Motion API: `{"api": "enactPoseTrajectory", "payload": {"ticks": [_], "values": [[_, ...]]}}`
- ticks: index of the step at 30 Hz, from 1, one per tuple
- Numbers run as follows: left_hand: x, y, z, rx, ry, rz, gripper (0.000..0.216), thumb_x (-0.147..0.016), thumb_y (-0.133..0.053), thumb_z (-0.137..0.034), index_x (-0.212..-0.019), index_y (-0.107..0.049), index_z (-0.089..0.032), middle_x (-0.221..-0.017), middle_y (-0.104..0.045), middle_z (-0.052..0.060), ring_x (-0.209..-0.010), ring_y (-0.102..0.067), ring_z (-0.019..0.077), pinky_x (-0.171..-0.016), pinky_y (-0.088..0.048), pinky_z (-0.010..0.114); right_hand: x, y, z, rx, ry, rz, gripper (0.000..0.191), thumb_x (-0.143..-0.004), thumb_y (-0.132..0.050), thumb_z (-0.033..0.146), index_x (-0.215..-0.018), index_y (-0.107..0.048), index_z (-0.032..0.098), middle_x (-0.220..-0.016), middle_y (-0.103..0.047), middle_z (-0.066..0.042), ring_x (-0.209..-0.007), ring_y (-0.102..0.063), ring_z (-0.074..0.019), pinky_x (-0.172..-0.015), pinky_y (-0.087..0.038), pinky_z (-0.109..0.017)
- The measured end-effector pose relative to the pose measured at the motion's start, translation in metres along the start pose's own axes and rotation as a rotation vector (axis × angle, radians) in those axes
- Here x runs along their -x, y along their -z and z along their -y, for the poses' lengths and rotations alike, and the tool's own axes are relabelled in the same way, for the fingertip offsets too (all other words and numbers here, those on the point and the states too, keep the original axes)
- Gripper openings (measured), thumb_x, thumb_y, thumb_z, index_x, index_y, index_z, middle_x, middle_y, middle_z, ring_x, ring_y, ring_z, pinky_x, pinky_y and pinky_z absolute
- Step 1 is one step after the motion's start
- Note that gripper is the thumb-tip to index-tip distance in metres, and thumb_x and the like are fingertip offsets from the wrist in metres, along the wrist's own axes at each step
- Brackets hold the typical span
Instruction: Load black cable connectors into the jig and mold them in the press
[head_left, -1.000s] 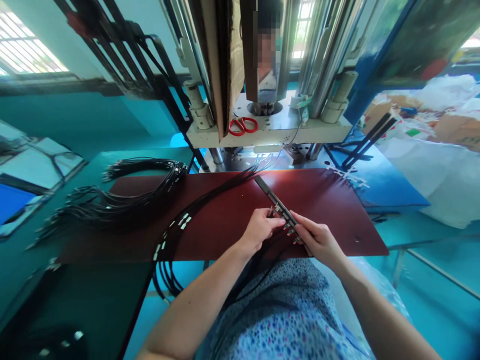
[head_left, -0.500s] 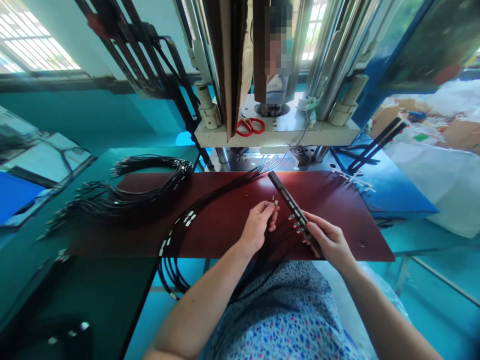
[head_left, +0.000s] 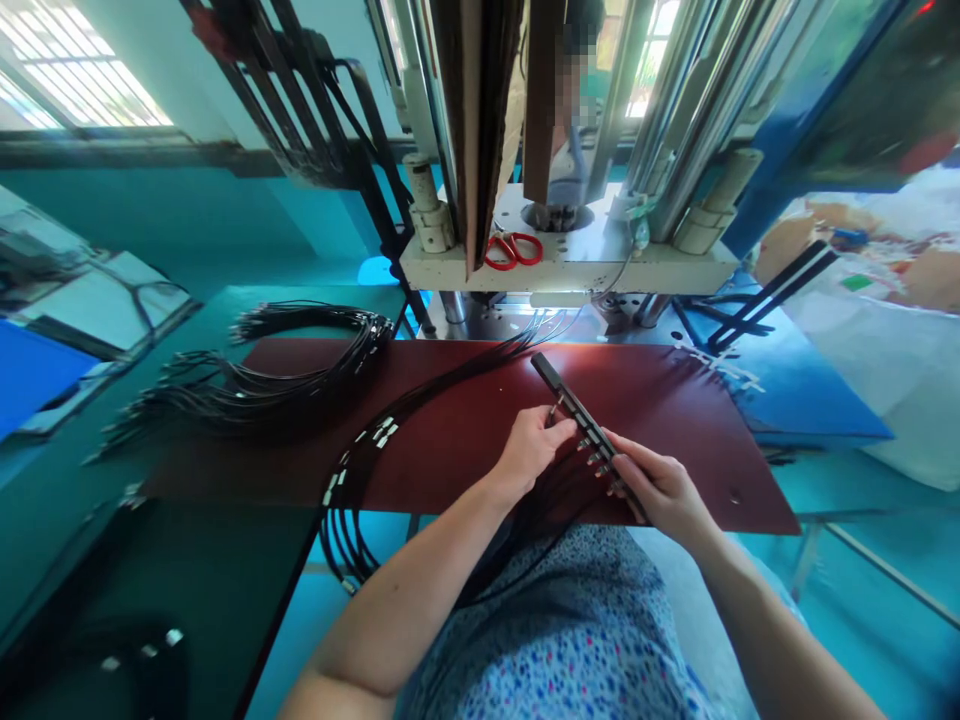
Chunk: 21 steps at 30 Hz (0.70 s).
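My right hand [head_left: 660,482] is closed on the lower part of a long dark slotted bar [head_left: 581,412], held at a slant above the brown board. Several small metal connectors [head_left: 598,460] stick out of the bar's left edge, with black cables trailing down toward my lap. My left hand [head_left: 534,447] pinches a cable end with a small metal connector [head_left: 555,408] against the upper half of the bar. Fingers partly hide this connector, so I cannot tell whether it sits in a slot.
Black cables [head_left: 442,385] run across the brown board [head_left: 705,440]; a thicker cable bundle [head_left: 300,385] lies at left. Red-handled scissors [head_left: 514,250] rest on the press [head_left: 660,275] ahead. White plastic pieces [head_left: 720,368] lie at the board's right. A person stands behind the press.
My left hand has moved right and brought the connector from beside the bar up against it. My right hand still holds the bar. The whole view has shifted slightly.
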<state>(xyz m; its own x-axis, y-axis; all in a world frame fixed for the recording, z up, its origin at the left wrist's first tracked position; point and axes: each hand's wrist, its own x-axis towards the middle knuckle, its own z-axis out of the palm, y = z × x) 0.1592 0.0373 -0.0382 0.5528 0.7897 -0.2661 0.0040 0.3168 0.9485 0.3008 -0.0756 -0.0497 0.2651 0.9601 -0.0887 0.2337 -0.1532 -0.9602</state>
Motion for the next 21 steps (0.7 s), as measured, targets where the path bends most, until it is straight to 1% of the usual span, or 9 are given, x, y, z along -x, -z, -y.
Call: {"api": "enactPoseTrajectory", "payload": {"ticks": [2, 5, 7, 9, 10, 11, 15, 16, 21], "values": [[0.000, 0.003, 0.002, 0.000, -0.021, 0.009, 0.026, -0.066, -0.064, -0.035, -0.058, -0.049, -0.014, -0.049, -0.039, -0.007, -0.040, -0.028, 0.0020, -0.040, -0.017, 0.018, -0.001, 0.000, -0.001, 0.020, 0.009, 0.019, 0.052, -0.085, -0.052, 0.046, -0.126, -0.055, 0.013, -0.052, -0.057, 0.001, -0.034, -0.042, -0.0074, -0.031, -0.033, -0.019], [0.000, 0.010, 0.002, 0.066, -0.030, 0.043, 0.033, -0.071, -0.060, -0.045, -0.065, -0.053, -0.014, -0.055, -0.045, -0.004, -0.043, -0.034, 0.0039, -0.040, -0.022, 0.018, -0.001, 0.000, -0.003, -0.041, -0.024, 0.001, 0.050, -0.085, -0.053, 0.046, -0.125, -0.056, 0.015, -0.051, -0.056, 0.002, -0.033, -0.041, -0.0068, -0.031, -0.033, -0.018], [0.000, 0.015, 0.002, 0.141, -0.060, 0.011, 0.036, -0.075, -0.055, -0.050, -0.070, -0.054, -0.014, -0.058, -0.045, -0.003, -0.046, -0.037, 0.0050, -0.041, -0.027, 0.018, 0.000, 0.001, -0.003, -0.103, -0.059, -0.039, 0.051, -0.084, -0.054, 0.046, -0.125, -0.055, 0.015, -0.052, -0.058, 0.002, -0.033, -0.041, -0.0069, -0.031, -0.032, -0.018], [-0.001, 0.020, 0.000, 0.183, -0.077, -0.045, 0.034, -0.077, -0.053, -0.049, -0.071, -0.053, -0.015, -0.056, -0.042, -0.004, -0.045, -0.037, 0.0051, -0.041, -0.029, 0.018, 0.001, 0.001, -0.003, -0.142, -0.076, -0.066, 0.053, -0.083, -0.055, 0.047, -0.126, -0.055, 0.015, -0.053, -0.058, 0.001, -0.033, -0.041, -0.0069, -0.029, -0.031, -0.018], [-0.001, 0.022, -0.001, 0.163, -0.072, -0.054, 0.032, -0.077, -0.052, -0.046, -0.069, -0.052, -0.015, -0.054, -0.040, -0.005, -0.044, -0.035, 0.0050, -0.041, -0.028, 0.018, 0.001, 0.001, -0.003, -0.150, -0.076, -0.069, 0.053, -0.083, -0.056, 0.047, -0.125, -0.055, 0.015, -0.053, -0.058, 0.001, -0.033, -0.041, -0.0068, -0.029, -0.031, -0.018], [-0.002, 0.023, -0.002, 0.115, -0.058, -0.033, 0.030, -0.077, -0.052, -0.044, -0.067, -0.050, -0.015, -0.052, -0.038, -0.006, -0.042, -0.033, 0.0050, -0.040, -0.026, 0.018, 0.002, 0.001, -0.003, -0.152, -0.076, -0.064, 0.053, -0.083, -0.056, 0.047, -0.125, -0.055, 0.015, -0.054, -0.059, 0.001, -0.033, -0.040, -0.0066, -0.029, -0.031, -0.018], [-0.004, 0.021, -0.008, -0.107, -0.009, 0.138, 0.027, -0.077, -0.049, -0.035, -0.058, -0.045, -0.016, -0.046, -0.035, -0.006, -0.041, -0.030, 0.0052, -0.040, -0.024, 0.018, 0.003, 0.003, -0.002, -0.154, -0.078, -0.016, 0.048, -0.083, -0.057, 0.044, -0.123, -0.057, 0.017, -0.055, -0.060, 0.001, -0.034, -0.040, -0.0058, -0.031, -0.031, -0.017], [-0.004, 0.020, -0.009, -0.128, 0.001, 0.160, 0.027, -0.077, -0.048, -0.035, -0.058, -0.044, -0.016, -0.046, -0.035, -0.006, -0.041, -0.030, 0.0052, -0.040, -0.024, 0.018, 0.003, 0.004, -0.002, -0.153, -0.076, -0.007, 0.047, -0.084, -0.057, 0.044, -0.123, -0.057, 0.017, -0.056, -0.060, 0.001, -0.035, -0.041, -0.0059, -0.032, -0.031, -0.017], [-0.005, 0.019, -0.014, -0.166, 0.065, 0.190, 0.027, -0.076, -0.047, -0.033, -0.055, -0.040, -0.018, -0.045, -0.034, -0.006, -0.040, -0.029, 0.0058, -0.040, -0.023, 0.020, 0.002, 0.006, -0.003, -0.144, -0.065, 0.022, 0.046, -0.084, -0.056, 0.044, -0.122, -0.058, 0.018, -0.053, -0.057, 0.002, -0.035, -0.040, -0.0063, -0.032, -0.031, -0.018]]}}
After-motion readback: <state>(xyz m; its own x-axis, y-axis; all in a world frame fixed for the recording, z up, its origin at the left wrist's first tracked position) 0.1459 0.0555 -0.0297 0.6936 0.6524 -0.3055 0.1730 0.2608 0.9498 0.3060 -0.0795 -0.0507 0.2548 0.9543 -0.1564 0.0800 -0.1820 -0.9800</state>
